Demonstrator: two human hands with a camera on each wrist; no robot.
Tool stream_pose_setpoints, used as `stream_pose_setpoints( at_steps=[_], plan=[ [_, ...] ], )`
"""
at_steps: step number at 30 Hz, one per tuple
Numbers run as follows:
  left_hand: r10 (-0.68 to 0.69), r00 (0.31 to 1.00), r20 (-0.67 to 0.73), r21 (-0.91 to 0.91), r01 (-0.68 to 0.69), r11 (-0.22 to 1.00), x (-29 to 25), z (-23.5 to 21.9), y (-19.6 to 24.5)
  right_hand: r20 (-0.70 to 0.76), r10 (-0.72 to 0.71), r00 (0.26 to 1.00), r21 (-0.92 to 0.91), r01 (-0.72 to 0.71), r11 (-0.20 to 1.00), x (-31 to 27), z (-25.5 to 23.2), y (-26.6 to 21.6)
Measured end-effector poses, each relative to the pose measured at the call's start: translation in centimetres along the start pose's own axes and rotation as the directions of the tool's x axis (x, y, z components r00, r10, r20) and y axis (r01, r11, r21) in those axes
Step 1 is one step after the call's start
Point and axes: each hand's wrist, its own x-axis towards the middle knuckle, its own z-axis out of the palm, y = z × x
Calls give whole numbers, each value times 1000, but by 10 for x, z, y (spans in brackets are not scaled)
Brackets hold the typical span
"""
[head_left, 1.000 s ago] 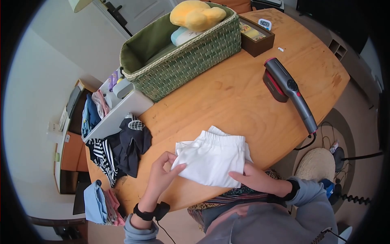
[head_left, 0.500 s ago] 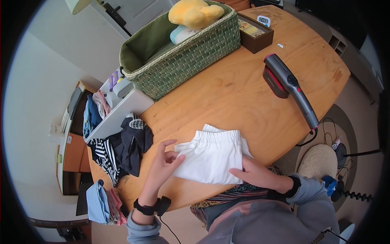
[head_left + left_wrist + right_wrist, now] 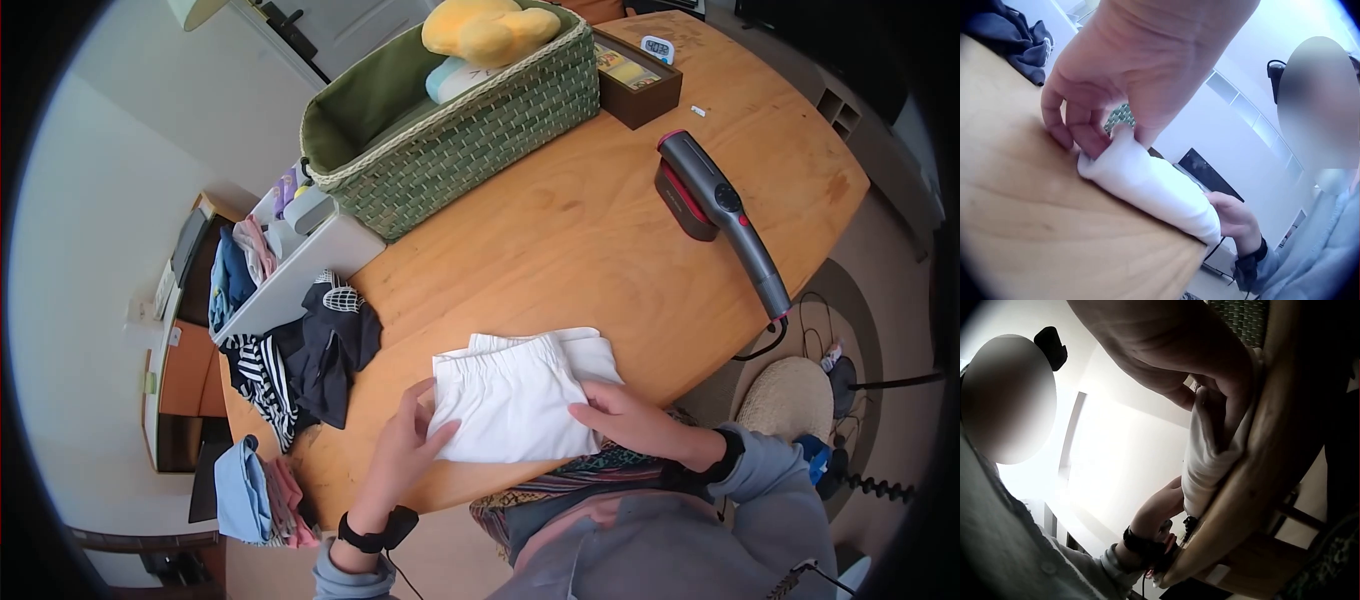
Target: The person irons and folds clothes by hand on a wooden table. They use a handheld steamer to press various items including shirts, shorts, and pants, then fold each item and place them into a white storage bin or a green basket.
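Note:
A folded white garment (image 3: pixel 510 400) with a gathered waistband lies at the table's near edge. The left hand (image 3: pixel 405 440) pinches its left side, thumb on top; in the left wrist view the left hand's (image 3: pixel 1129 81) fingers curl at the cloth's (image 3: pixel 1154 187) end. At the garment's right side is the right hand (image 3: pixel 630 420), its thumb on top and its fingers under or inside the layers. From the right wrist view, the right hand's (image 3: pixel 1210 369) fingers reach into the fold of the white cloth (image 3: pixel 1204 462), gripping it.
Left of the garment lie dark clothes (image 3: pixel 325 350) and a striped piece (image 3: pixel 262 385), with folded clothes (image 3: pixel 243 490) at the table's left edge. A green woven basket (image 3: pixel 470 145), a white bin (image 3: pixel 300 285) and a brown box (image 3: pixel 645 100) stand behind. A handheld steamer (image 3: pixel 725 205) lies right.
The left hand came off the garment's left side, then took hold of it again. The garment's waistband has turned and shifted left, and its back layer now shows more at the right.

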Motion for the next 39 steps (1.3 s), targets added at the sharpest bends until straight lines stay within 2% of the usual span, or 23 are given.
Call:
stream_pose_setpoints(
  at_steps=[2,3,5,6,8,10,12,13,15,16,18,19,20,21,22,24,26,28,29,31,33,35,39],
  plan=[
    [216,946,-240,196,-170,966,1,2,-7,10,15,1000,13,-15,1000,-1,-1,-7],
    [211,946,-245,194,-166,967,1,1,-6,19,29,999,25,-30,999,-2,0,-12],
    [-19,995,-100,-47,14,999,4,-6,0,30,77,997,30,-78,997,-4,-1,-18],
    [-27,993,-116,-50,22,999,9,-4,-5,37,124,992,36,-125,991,-4,-1,-22],
    [-42,999,14,-269,44,962,22,3,-27,33,154,987,-4,-154,988,-7,-2,-31],
    [-52,996,72,-330,73,941,29,7,-27,64,177,982,-53,-173,983,-6,0,-32],
    [80,995,67,-237,-62,969,29,5,-8,-22,99,995,32,-98,995,-5,2,-26],
    [47,999,26,-245,-40,969,23,8,1,29,93,995,17,-94,995,-3,6,-27],
    [126,976,-177,-9,-130,992,14,14,15,-60,73,996,233,-57,971,0,9,-31],
    [108,974,-198,-16,-113,993,13,14,15,-34,73,997,224,-64,972,1,9,-36],
    [287,898,-333,195,-232,953,12,13,14,29,167,986,142,-169,975,1,4,-48],
    [286,898,-335,191,-232,954,12,12,13,29,169,985,138,-171,975,2,-1,-53],
    [344,865,-365,263,-258,929,12,10,12,34,158,987,-172,-150,974,5,-9,-60],
    [407,827,-387,332,-287,899,13,10,12,34,153,988,-466,-120,877,7,-17,-67],
    [421,825,-378,321,-310,895,14,10,12,9,158,987,-471,-135,872,8,-18,-77],
    [430,833,-348,311,-330,891,16,8,14,-100,-171,980,-729,45,683,12,-12,-99],
    [440,840,-318,295,-353,888,18,5,23,-130,-138,982,-745,-5,667,20,-18,-97],
    [340,903,-261,268,-271,925,19,7,28,77,-423,903,-831,293,473,30,-18,-88],
    [385,868,-314,259,-312,914,21,11,28,56,-420,906,-839,271,472,33,-18,-87],
    [359,881,-308,215,-303,929,22,15,31,158,-363,918,-869,304,390,39,-15,-84],
    [329,895,-302,181,-285,941,23,12,35,146,-340,929,-853,292,432,44,-13,-76],
    [32,994,-107,83,-23,996,22,3,43,132,-321,938,-832,281,478,45,-11,-72],
    [91,996,23,243,-94,965,24,-3,38,121,-235,964,-753,244,611,39,-11,-79]
  ],
)
